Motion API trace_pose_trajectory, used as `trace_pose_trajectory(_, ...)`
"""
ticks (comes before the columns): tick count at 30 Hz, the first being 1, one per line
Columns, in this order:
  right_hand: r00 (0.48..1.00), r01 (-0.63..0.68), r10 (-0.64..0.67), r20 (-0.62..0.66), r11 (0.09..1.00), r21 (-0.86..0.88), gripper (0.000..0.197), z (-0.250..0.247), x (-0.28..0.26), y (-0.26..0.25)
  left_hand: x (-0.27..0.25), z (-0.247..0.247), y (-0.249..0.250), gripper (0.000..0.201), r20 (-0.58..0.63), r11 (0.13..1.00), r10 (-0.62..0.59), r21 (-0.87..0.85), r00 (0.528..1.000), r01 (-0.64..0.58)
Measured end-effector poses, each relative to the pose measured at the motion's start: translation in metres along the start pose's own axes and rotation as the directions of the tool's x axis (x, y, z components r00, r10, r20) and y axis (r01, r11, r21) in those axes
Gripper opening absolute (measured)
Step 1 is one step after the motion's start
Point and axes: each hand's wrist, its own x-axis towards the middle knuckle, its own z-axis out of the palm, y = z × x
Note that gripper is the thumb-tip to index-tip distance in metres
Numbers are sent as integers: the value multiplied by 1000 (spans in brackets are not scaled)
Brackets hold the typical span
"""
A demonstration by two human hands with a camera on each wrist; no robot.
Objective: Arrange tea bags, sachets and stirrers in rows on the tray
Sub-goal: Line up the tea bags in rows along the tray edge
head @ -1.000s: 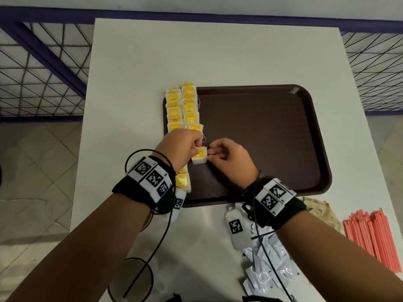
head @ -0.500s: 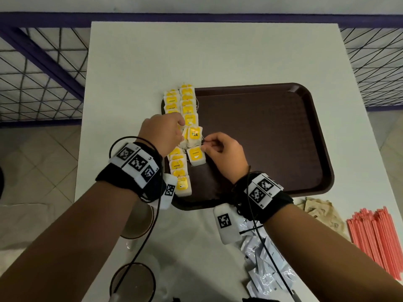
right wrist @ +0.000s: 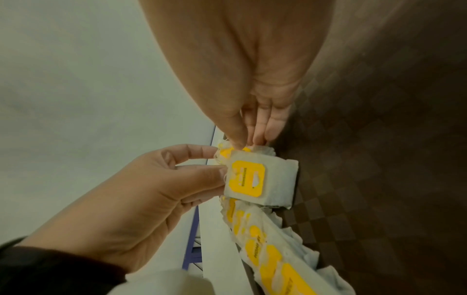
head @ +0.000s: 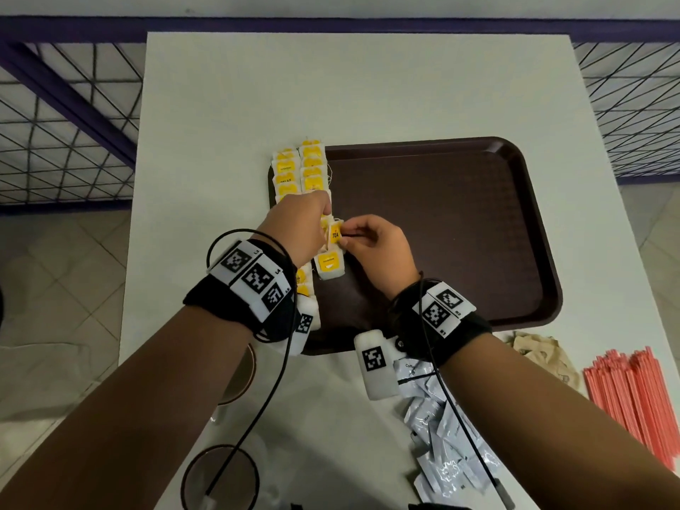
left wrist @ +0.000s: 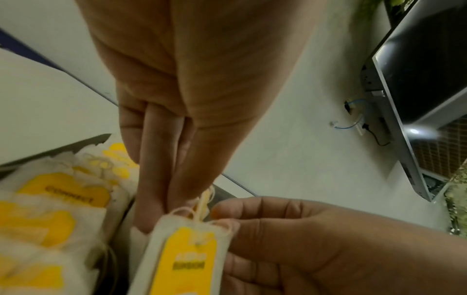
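Note:
A dark brown tray (head: pixel 460 230) lies on the white table. Tea bags with yellow tags (head: pixel 312 167) fill two columns along its left edge. Over the second column, my left hand (head: pixel 325 230) and right hand (head: pixel 345 235) both pinch one tea bag with a TEA tag (head: pixel 335 235) and hold it tilted up. In the left wrist view my left hand (left wrist: pixel 161 209) and right hand (left wrist: pixel 220 218) meet at a bag's top edge, by its string. Another tea bag (head: pixel 329 265) lies flat just below them, and also shows as the tea bag (right wrist: pixel 248 177) under my right hand (right wrist: pixel 242 144).
A heap of white sachets (head: pixel 445 439) lies on the table near my right forearm, brown sachets (head: pixel 541 357) beside it and red stirrers (head: pixel 636 399) at the right edge. Two cups (head: pixel 220 480) stand near left. A wire fence (head: pixel 66 149) flanks the table.
Both hands have moved a little farther up the second column. The tea bag they held a second ago now lies flat, and they pinch the TEA-tagged bag above it.

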Motion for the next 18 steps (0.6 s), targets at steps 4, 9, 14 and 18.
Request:
trace_pose_trajectory(4,1000,1,-1,12,1000,-5,16,0,2,-1,3,-19,-7,20,-62,999,-22,-26,998,21)
trace_pose_trajectory(9,1000,-25,25,1,999,-46,16,2,3,1,10,-33,-13,17,-134,996,-32,84,990,43)
trace_pose_trajectory(14,999,-37,37,5,999,-24,23,7,3,-1,20,-21,-12,16,-38,969,-5,246,999,15)
trace_pose_trajectory(18,999,-35,35,3,999,-28,25,9,4,-3,23,-16,-12,23,-58,946,15,325,998,4)
